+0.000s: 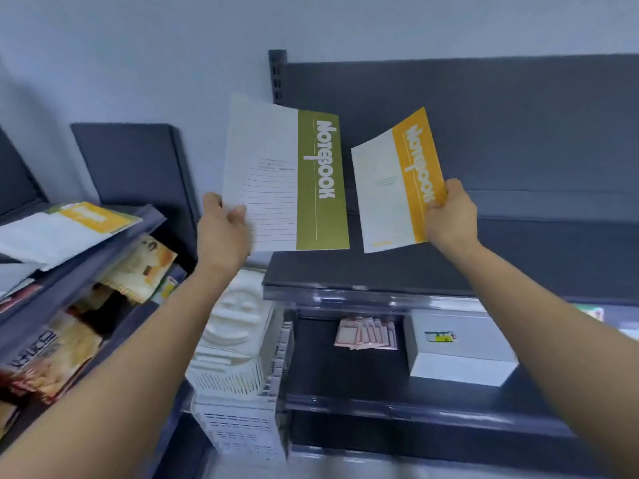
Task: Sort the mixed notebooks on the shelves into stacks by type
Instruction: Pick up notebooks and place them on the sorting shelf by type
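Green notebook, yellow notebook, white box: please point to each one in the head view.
green notebook [321,181], head view, on its green band.
yellow notebook [415,174], head view, on its yellow band.
white box [484,340], head view, on its top face.

- Even, cool indoor light; the pale wall reads bluish-grey and shadows are faint.
- White glare streaks run along the glossy front edge of the dark shelf.
- Big lettering on the green notebook and the yellow notebook is legible; their small print is blurred.
- The packets at the left and the bottom edge are smeared.
- Wide-angle bending tilts the left side.
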Action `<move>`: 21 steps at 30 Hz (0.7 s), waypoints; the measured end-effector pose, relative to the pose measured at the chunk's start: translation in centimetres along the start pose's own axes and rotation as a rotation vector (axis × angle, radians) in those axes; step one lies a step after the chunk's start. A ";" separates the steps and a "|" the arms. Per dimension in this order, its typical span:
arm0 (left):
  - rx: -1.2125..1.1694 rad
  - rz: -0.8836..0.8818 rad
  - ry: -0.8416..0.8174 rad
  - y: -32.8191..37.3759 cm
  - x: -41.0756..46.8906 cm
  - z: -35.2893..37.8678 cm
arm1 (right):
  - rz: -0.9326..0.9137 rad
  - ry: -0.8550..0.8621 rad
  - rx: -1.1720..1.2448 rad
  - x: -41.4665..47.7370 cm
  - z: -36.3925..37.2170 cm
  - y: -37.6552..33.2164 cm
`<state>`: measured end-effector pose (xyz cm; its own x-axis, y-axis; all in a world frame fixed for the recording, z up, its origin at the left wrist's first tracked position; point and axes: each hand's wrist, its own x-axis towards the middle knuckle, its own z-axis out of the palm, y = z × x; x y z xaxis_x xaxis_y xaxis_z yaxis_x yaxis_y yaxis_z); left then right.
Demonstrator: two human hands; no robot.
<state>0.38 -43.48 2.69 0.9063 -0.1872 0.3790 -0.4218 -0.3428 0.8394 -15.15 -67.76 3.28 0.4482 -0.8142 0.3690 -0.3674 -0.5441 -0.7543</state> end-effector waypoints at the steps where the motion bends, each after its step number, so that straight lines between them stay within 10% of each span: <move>1: -0.023 0.003 -0.030 1.1 -0.6 1.7 | 0.029 0.021 -0.019 0.2 -1.4 1.5; 21: 0.001 -0.196 -0.078 8.8 -10.8 23.7 | 0.297 -0.296 -0.108 10.7 -8.2 23.3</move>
<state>-13.79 -66.28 -3.21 0.9662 -0.1873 0.1773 -0.2378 -0.3807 0.8936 -25.60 -90.84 -5.85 0.5189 -0.8539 -0.0392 -0.5916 -0.3256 -0.7375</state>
